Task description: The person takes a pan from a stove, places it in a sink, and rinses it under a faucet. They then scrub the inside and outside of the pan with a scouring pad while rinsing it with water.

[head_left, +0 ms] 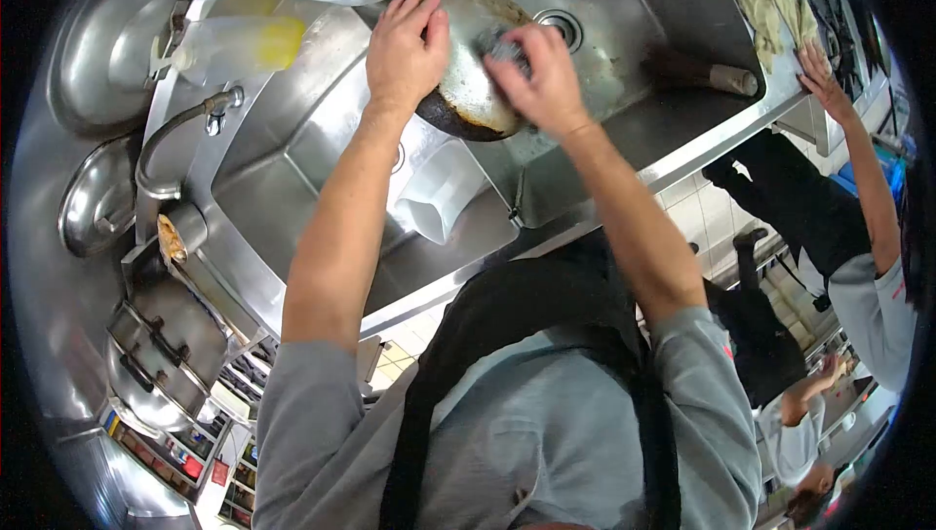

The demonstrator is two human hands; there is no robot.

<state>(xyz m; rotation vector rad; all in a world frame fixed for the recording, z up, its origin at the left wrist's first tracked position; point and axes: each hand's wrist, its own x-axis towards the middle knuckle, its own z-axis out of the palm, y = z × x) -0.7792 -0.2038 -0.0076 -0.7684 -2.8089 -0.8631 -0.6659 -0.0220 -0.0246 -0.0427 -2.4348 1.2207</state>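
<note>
Fingers [421, 11] of the left hand [405, 52] clasped the pan [470, 96] over the sink [634, 13], while the right hand [544, 74] clenched a scrubber [505, 46].

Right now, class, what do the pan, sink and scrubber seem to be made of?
The pan looks like steel or iron: dull grey inside, blackened rim. The sink looks stainless steel: brushed, soft reflections. The scrubber in the right hand is probably wire wool: grey, tangled, but blurred.

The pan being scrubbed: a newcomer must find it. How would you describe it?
Find the steel double sink. In the basin whose drain shows, the left hand tilts a round pan while the right hand presses a scrubber to it. Unlike the shiny lids beside the sink, its rim is blackened.
</note>
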